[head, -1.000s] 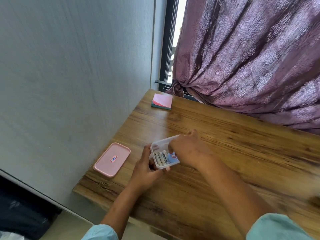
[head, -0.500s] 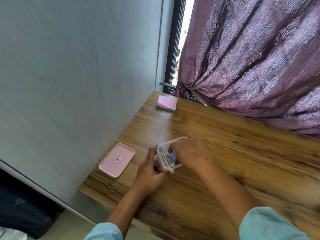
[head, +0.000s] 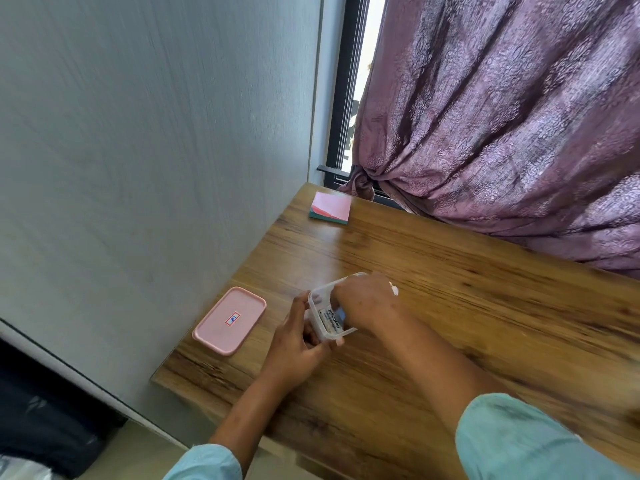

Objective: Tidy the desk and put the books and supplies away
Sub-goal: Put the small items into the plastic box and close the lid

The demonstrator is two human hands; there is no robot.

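Observation:
A small clear plastic box (head: 320,299) sits tilted on the wooden desk (head: 450,306), with a pack of batteries (head: 330,318) inside it. My left hand (head: 298,344) grips the box's near left side. My right hand (head: 367,299) reaches into the box from the right, fingers closed over the battery pack and hiding most of it. The box's pink lid (head: 229,319) lies flat on the desk to the left, apart from both hands.
A pad of pink sticky notes (head: 330,207) lies at the desk's far left corner. A grey wall (head: 156,150) runs along the desk's left edge. A purple curtain (head: 502,116) hangs over the far edge. The desk's near edge is close to my arms.
My right hand has pushed the battery pack deeper into the box, so less of it shows. My left hand keeps its grip. The view has shifted slightly.

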